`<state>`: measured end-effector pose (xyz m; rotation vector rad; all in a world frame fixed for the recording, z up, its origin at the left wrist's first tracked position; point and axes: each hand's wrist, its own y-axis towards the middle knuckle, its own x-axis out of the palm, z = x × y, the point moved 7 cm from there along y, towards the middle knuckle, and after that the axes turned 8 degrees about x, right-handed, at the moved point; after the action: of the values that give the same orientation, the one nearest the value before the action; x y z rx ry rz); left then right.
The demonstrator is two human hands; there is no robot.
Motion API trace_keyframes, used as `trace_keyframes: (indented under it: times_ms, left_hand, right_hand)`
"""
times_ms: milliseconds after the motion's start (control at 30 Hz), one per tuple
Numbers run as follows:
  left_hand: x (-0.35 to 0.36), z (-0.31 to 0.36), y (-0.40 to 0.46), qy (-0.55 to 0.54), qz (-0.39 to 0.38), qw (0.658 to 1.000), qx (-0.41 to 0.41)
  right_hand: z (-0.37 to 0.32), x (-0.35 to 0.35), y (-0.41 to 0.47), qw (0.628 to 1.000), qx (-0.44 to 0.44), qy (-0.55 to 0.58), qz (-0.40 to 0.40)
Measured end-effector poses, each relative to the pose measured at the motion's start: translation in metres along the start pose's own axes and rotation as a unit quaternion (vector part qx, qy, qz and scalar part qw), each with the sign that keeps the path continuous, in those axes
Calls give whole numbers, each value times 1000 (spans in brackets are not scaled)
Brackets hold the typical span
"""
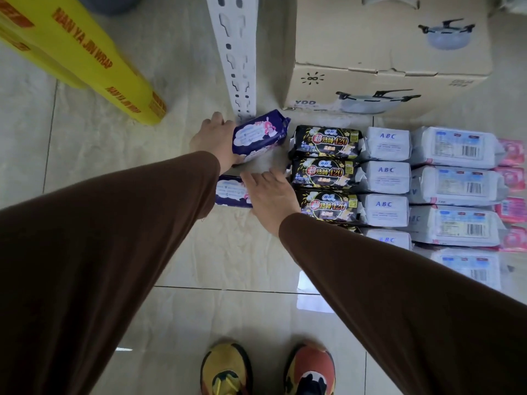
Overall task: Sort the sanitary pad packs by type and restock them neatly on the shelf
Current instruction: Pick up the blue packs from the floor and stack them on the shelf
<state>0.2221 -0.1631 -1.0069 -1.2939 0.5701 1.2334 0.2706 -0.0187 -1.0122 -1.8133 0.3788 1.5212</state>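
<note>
purple pack [258, 135]: my left hand [212, 141] grips it, tilted
right hand [271, 195]: my fingers spread flat beside black packs [325, 172]

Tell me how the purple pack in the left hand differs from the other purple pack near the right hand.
The held purple pack is tilted up, gripped at its end by the left hand; the lower purple pack lies flat. The held pack shows fully; the lower pack is partly hidden by the sleeve and the right hand, whose straight fingers rest by it. Both share the same purple-and-white design.
</note>
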Motion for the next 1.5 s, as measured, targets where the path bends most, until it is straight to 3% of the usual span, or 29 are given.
trace_keyframes:
  times_ms: [267,533,1033,1267,1500]
  left_hand:
    - [-17,-19,-31,-74,15,996,-42]
    - [-114,-20,-116,-133,12,990,-52]
    - [-396,105,-308,-279,22,960,9]
    - [-553,181,-385,-326,64,941,69]
    - [-668,241,-446,-362,86,918,140]
  right_hand:
    - [4,-17,-25,996,32,80,-11]
    - [27,-124,-107,982,35,178,-43]
    - [154,-447,-293,944,157,276,-89]
    - [180,-642,-371,944,155,290,-21]
    - [194,-779,-436,947,137,286,43]
